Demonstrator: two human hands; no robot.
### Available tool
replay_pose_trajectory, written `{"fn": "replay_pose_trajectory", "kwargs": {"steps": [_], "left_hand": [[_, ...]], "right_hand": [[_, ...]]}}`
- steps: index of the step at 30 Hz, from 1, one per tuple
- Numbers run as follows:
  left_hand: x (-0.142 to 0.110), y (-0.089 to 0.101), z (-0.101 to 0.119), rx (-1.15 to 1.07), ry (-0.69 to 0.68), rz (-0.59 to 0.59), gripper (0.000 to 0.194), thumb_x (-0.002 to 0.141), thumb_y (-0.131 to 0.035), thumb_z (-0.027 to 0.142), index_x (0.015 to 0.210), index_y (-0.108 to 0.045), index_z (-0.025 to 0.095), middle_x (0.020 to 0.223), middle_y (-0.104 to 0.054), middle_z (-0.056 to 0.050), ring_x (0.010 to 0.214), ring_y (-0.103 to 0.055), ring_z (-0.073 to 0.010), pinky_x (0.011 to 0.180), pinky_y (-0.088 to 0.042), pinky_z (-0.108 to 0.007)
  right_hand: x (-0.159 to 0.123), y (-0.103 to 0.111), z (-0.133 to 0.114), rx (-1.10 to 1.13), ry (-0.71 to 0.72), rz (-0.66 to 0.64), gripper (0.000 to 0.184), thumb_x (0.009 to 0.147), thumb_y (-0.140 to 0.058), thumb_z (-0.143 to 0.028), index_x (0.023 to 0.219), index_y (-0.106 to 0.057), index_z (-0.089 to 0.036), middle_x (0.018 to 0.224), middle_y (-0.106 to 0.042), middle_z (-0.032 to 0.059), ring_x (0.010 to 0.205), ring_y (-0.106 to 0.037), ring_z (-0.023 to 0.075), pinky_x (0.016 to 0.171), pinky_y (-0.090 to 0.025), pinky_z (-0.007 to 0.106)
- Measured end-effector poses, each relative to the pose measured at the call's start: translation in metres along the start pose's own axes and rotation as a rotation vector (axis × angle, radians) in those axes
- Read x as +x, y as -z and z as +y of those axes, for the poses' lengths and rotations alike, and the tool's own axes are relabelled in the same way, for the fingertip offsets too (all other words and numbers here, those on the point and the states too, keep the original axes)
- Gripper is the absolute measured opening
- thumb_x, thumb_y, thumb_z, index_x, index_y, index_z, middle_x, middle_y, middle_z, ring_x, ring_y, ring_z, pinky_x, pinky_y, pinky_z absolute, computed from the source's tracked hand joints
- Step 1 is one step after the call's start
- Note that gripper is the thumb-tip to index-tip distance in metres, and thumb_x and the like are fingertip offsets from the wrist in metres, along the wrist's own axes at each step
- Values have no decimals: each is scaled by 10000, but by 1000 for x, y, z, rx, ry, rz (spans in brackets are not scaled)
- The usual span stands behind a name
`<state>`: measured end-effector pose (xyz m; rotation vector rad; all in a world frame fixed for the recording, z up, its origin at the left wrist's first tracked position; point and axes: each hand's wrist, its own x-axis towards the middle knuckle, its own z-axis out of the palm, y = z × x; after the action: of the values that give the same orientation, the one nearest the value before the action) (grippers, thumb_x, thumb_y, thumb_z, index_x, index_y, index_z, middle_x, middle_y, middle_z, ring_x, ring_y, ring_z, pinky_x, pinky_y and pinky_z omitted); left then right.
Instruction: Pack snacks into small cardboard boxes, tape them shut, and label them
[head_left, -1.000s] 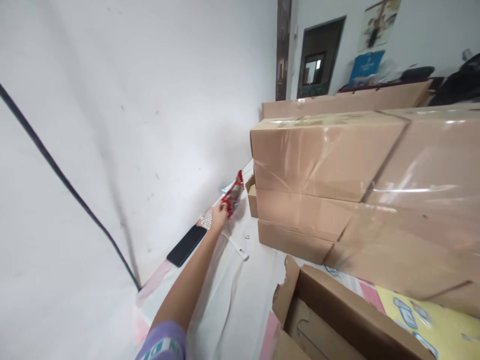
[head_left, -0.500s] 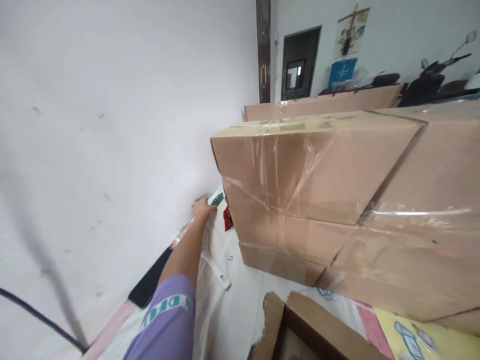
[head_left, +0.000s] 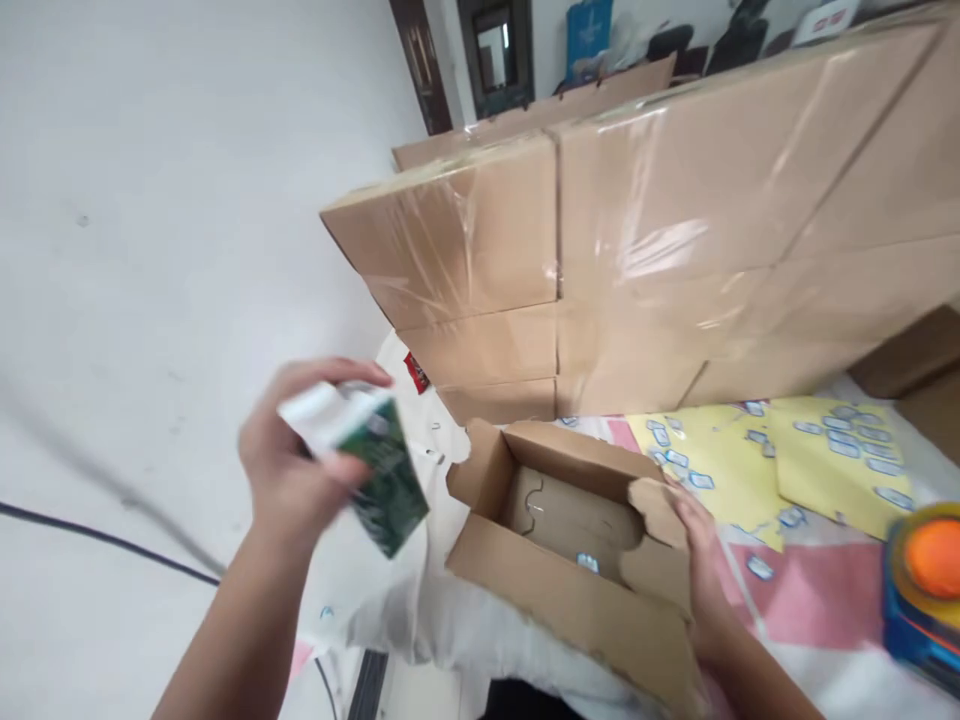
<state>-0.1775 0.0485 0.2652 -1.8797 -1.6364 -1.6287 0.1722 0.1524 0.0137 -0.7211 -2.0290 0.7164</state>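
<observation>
Clearly, your left hand (head_left: 274, 460) had its thumb and fingers closed around a small green-and-white rectangular packet (head_left: 390, 490), somewhat blurred, its white end toward your palm and its green face slanting down to the right. You held it raised, to the left of an open brown cardboard box (head_left: 555, 600) and apart from it. Your right hand (head_left: 705, 560) touched the outer right end of that box; its fingers were partly hidden by a flap, so I cannot tell how firmly they gripped. Inside the box, a small white-and-blue patch (head_left: 587, 563) showed on the bottom. Beyond it stood a wide stack of taped brown cartons (head_left: 487, 270), and a shiny red packet (head_left: 416, 372) lay near their left end. To your right, a blurred round orange, yellow and blue object (head_left: 937, 560) sat on a pink, white and yellow covering (head_left: 810, 600).
</observation>
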Motion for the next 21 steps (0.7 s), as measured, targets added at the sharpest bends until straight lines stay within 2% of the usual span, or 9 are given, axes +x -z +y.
{"fn": "replay_pose_trajectory", "kwargs": {"steps": [1, 3, 4, 6, 8, 10, 11, 18, 21], "left_hand": [[-3, -13, 24, 106, -140, -90, 561, 779, -759, 698, 1133, -645, 279, 1027, -650, -57, 888, -661, -230, 729, -584, -370], [-12, -46, 55, 441, -493, -287, 427, 820, -804, 536, 1116, -651, 269, 1056, -650, -68, 896, -650, -223, 744, -562, -351], [-17, -64, 62, 575, -644, -391, 303, 890, -750, 447, 1102, -644, 260, 1047, -646, -70, 874, -643, -216, 723, -546, -340], [-30, -100, 62, 702, -731, -612, 131, 990, -591, 290, 1097, -631, 226, 1023, -640, -82, 875, -639, -226, 729, -531, -348], [-43, -129, 52, 657, -570, -926, 177, 1003, -520, 212, 1148, -621, 199, 1118, -630, -122, 1014, -644, -271, 834, -541, -401], [-55, -147, 39, 521, -353, -1194, 221, 957, -610, 235, 1172, -623, 187, 1221, -606, -152, 1110, -633, -304, 893, -543, -418], [-59, -152, 33, 456, -275, -1277, 267, 917, -674, 258, 1171, -629, 186, 1242, -605, -154, 1121, -635, -306, 893, -547, -406], [-72, -163, 8, 232, -119, -1543, 393, 806, -797, 416, 1155, -692, 268, 1039, -762, -4, 852, -714, -195, 711, -537, -256], [-80, -163, 4, 187, -78, -1574, 458, 775, -823, 424, 1189, -693, 279, 1094, -775, 4, 913, -728, -207, 794, -549, -266]], "right_hand": [[3, 0, -4, 2, 43, 13, 988, 851, -680, -575, 1653, -151, -341, 1609, -282, 156, 1475, -347, 501, 1132, -410, 717], [9, 0, -11, -1, 91, 25, 985, 861, -688, -511, 1657, -151, -295, 1579, -293, 192, 1475, -348, 495, 1126, -421, 711], [10, 1, -13, -2, 92, 25, 1012, 848, -714, -487, 1657, -143, -281, 1571, -290, 204, 1479, -341, 494, 1130, -416, 713], [10, 2, -16, 9, 77, 19, 1080, 807, -776, -449, 1652, -129, -270, 1570, -273, 218, 1490, -323, 492, 1146, -401, 712], [7, 4, -17, 30, 72, 6, 1123, 766, -821, -425, 1642, -135, -272, 1575, -258, 220, 1501, -314, 488, 1162, -395, 697], [5, 5, -17, 45, 77, -10, 1157, 725, -851, -410, 1633, -147, -265, 1575, -250, 222, 1508, -311, 486, 1170, -403, 674], [5, 6, -17, 51, 83, -18, 1179, 701, -866, -403, 1629, -152, -261, 1575, -246, 223, 1509, -312, 486, 1173, -408, 660], [3, 7, -21, 127, 123, -113, 1176, 665, -866, -307, 1615, -173, -273, 1597, -222, 207, 1536, -276, 454, 1209, -376, 619], [2, 7, -24, 142, 147, -153, 1184, 660, -869, -311, 1613, -167, -283, 1604, -209, 205, 1540, -268, 450, 1194, -394, 611]]}}
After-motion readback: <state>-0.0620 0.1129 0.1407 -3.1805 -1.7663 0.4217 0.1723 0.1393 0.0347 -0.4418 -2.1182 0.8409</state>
